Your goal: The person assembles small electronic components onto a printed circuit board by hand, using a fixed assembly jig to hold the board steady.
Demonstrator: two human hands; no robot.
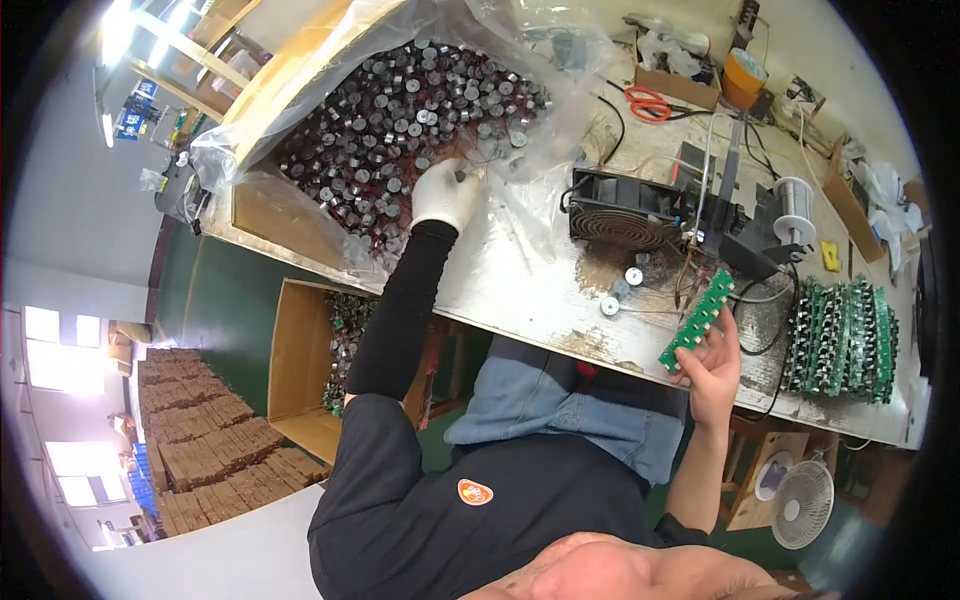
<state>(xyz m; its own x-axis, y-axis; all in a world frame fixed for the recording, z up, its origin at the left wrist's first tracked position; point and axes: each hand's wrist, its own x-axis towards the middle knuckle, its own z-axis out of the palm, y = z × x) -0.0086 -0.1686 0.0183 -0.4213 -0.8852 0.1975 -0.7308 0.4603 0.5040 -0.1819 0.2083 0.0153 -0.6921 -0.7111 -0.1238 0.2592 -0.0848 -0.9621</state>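
Note:
My left hand (447, 193), in a white glove, is at the right edge of a heap of small round metal motors (390, 120) with thin wires. Its fingers look curled together; a small dark spot shows by the fingertips, and what they hold is not clear. My bare right hand (714, 368) grips a long green circuit board (698, 322) between thumb and fingers, tilted at the table's front edge. The board's upper end is beside the soldering machine (722, 225). Two loose motors (622, 290), their wires stretching toward the board, lie left of it.
A black fan (622, 210) and a solder wire spool (795, 212) stand by the machine. Rows of green boards (843, 340) are at the right. Red scissors (648, 104) and an orange cup (743, 78) sit farther back. Below the table's left side is a cardboard box (290, 370).

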